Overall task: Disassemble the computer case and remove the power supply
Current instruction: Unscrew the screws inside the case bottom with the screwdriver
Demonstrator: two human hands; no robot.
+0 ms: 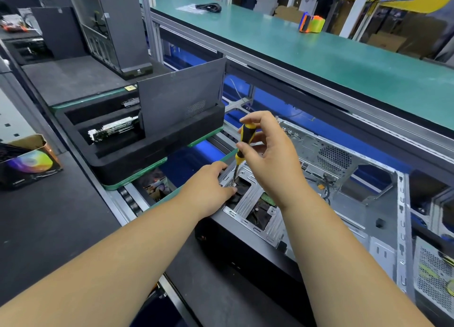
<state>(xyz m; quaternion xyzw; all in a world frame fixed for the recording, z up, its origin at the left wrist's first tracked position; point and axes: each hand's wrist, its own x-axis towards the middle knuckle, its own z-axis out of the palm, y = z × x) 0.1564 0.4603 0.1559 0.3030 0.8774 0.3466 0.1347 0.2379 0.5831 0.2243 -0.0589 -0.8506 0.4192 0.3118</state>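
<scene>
We were in the unscrewing stage: the open grey metal computer case (pixel 344 204) lay on its side on the roller conveyor line between the dark counter (pixel 49 228) at its near edge and the green-topped shelf (pixel 294 51) at its far edge. Our right hand (pixel 267 152) gripped the yellow-and-black-handled screwdriver (pixel 243 142), fingers curled round the handle, the shaft upright with its tip down on a small silver screw (pixel 232 184) at the case's left end. Our left hand (pixel 208 181) rested beside that screw, fingertips bent at the bracket edge (whether it pinched anything, we could not tell). The perforated silver power supply (pixel 434 270) sat at the case's right end, apparently not yet freed. We judged the next move called for steady downward pressure while turning, with the left fingers ready to catch the loosened screw before it dropped inside.
</scene>
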